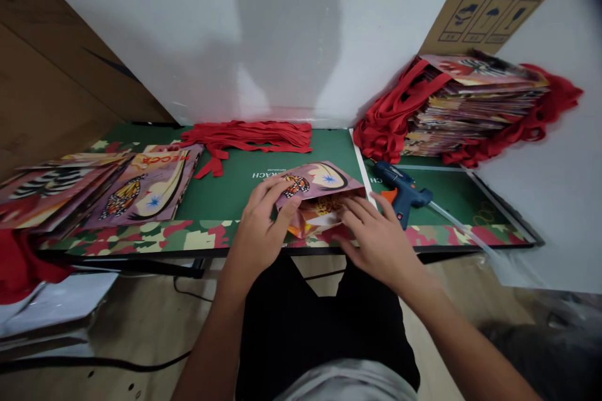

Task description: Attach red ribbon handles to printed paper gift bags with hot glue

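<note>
A printed paper bag (332, 183) with a butterfly and a closed-eye drawing lies at the table's front edge, its mouth gaping toward me. My left hand (263, 219) grips its left side, thumb and fingers closed over the edge. My right hand (376, 232) is at the right of the mouth, fingers bent onto the bag's edge and partly inside it. Some right fingertips are hidden by the paper. Just right of the bag rests a blue glue gun (399, 191) with an orange trigger and a clear glue stick in its back.
Red ribbons (263, 136) lie along the back of the green table (221, 191). Flat printed bags (141, 191) are piled on the left. A tall stack of bags (475, 109) with red ribbon handles stands at the back right. White and cardboard panels (197, 31) enclose the table.
</note>
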The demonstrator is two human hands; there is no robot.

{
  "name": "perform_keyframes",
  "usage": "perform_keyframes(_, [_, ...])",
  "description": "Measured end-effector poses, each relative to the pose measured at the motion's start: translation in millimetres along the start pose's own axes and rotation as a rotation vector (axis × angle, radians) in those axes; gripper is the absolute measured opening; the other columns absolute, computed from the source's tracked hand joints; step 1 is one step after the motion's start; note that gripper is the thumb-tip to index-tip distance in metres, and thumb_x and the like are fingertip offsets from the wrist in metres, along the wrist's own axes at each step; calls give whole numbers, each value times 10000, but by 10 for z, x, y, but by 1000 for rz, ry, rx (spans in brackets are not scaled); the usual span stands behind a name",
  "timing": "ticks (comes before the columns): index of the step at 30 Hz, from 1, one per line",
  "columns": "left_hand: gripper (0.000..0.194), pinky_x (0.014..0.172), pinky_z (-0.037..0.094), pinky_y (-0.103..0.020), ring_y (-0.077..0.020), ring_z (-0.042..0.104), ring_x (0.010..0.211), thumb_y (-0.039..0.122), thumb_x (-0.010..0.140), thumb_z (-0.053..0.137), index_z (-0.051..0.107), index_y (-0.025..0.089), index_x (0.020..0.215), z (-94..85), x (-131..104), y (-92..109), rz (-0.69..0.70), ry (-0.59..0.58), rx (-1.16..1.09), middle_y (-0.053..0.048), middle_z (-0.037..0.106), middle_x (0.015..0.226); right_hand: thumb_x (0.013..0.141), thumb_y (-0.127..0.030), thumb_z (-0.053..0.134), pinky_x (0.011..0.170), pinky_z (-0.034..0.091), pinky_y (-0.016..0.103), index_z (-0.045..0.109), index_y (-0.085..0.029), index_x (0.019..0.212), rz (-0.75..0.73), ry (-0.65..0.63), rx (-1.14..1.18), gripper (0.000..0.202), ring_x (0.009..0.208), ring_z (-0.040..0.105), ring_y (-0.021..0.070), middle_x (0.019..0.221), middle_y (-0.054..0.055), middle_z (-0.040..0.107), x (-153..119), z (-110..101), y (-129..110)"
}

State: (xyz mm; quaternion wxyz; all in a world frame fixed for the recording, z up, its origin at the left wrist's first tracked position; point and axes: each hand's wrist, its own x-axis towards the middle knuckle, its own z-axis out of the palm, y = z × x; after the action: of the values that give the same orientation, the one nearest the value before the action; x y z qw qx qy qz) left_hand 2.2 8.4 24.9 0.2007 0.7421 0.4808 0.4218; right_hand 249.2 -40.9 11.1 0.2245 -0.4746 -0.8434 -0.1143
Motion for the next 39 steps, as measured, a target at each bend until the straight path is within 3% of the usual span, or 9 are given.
perform_keyframes(2, [506,1223,451,-453,-280,628,1361,584,1090,512,709,192,1342,19,9,17,-19,17,18,-123,675,1414,957,-6,568,1249,269,580,697,-189,1158,-31,-95,-91,300,1241,666,313,1285,128,763,0,-88,109])
perform_keyframes(4, [510,1211,457,-453,-274,634,1345,586,1095,497,710,187,1330,34,18,43,-34,26,10,-120,682,1397,920,74,529,1227,266,537,699,-205,1119,-79,-122,-134,383,1136,700,271,1082,70,794,3,-155,184])
perform_keyframes(9, [514,1200,459,-452,-268,635,1335,591,1106,458,709,200,1326,84,15,107,-54,52,16,-115,686,1381,1026,31,515,1093,305,451,710,-189,1122,-121,67,-179,309,1133,714,241,1066,44,824,-27,-165,207])
perform_keyframes(15, [538,1248,434,-485,-289,582,1410,598,1115,434,672,190,1372,195,-53,121,-42,62,74,-141,636,1439,1079,-7,509,1026,301,428,730,-207,1125,-48,266,-206,302,1140,748,220,1152,-1,846,-121,48,167])
perform_keyframes(20, [525,1268,424,-534,-313,524,1477,578,1118,457,625,183,1421,282,-135,15,22,55,144,-167,570,1519,1107,-52,524,995,306,417,760,-227,1103,18,327,-178,294,1138,752,214,1124,-20,855,-270,328,127])
perform_keyframes(25, [461,1290,394,-572,-333,454,1543,496,1114,523,563,215,1477,337,-267,-166,126,21,186,-173,502,1588,1085,-76,573,1033,319,422,794,-248,1192,114,203,-124,299,1234,715,246,1208,3,842,-412,508,13])
perform_keyframes(29, [480,1293,384,-602,-357,396,1589,458,1099,571,508,252,1528,339,-363,-311,201,0,215,-170,455,1640,1083,-99,539,1127,317,443,746,-229,1354,171,42,-74,365,1408,612,274,1470,37,728,-498,508,-145])
perform_keyframes(35, [509,1311,355,-613,-364,341,1623,416,1089,593,463,257,1555,298,-400,-374,249,-26,197,-180,405,1676,1161,-456,471,1242,252,494,496,-241,1656,236,-83,-11,540,1608,386,289,1692,56,504,-641,434,-333])
perform_keyframes(39, [493,1320,333,-633,-370,304,1642,370,1077,614,468,264,1536,267,-394,-298,263,-32,175,-172,377,1694,1157,-499,473,1244,244,528,525,-273,1635,243,-125,-29,532,1597,396,303,1687,47,516,-654,404,-346])
